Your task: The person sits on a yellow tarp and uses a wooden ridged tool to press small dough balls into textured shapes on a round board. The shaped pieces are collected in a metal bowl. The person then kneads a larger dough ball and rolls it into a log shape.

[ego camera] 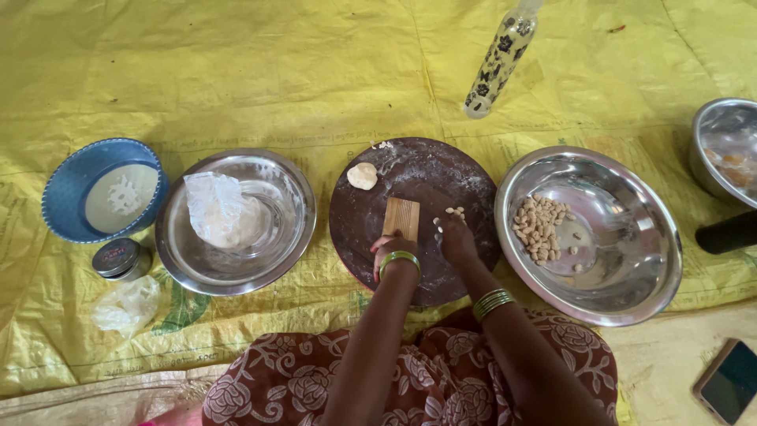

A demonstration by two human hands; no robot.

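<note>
A round dark board (418,189) lay on the yellow sheet (315,63) covering the floor, straight ahead of the seated person. The left hand (392,251) rested on the board, its fingers curled over the near end of a small ridged wooden block (401,216) and holding it flat. The right hand (456,237) sat just beside it, fingertips drawn together on a little piece of dough; whether it pinched or only pressed could not be told. A few small shaped dough pieces (452,213) lay just beyond those fingertips, and one ball of dough (363,175) sat at the far left of the board.

Three steel bowls were in view. The one to the right (631,292) held a heap of shaped pieces (539,226); the one to the left (236,272) held dough under crumpled clear plastic (218,207); the third (714,146) was cut off by the right edge. One blue sieve (67,189) stood at the far left, one small round tin (120,258) near it, and a loose plastic scrap (126,304) beside that. One patterned rolling pin (498,61) lay beyond the board, and one phone (729,380) lay at the lower right. Nothing stood between the hands and the board.
</note>
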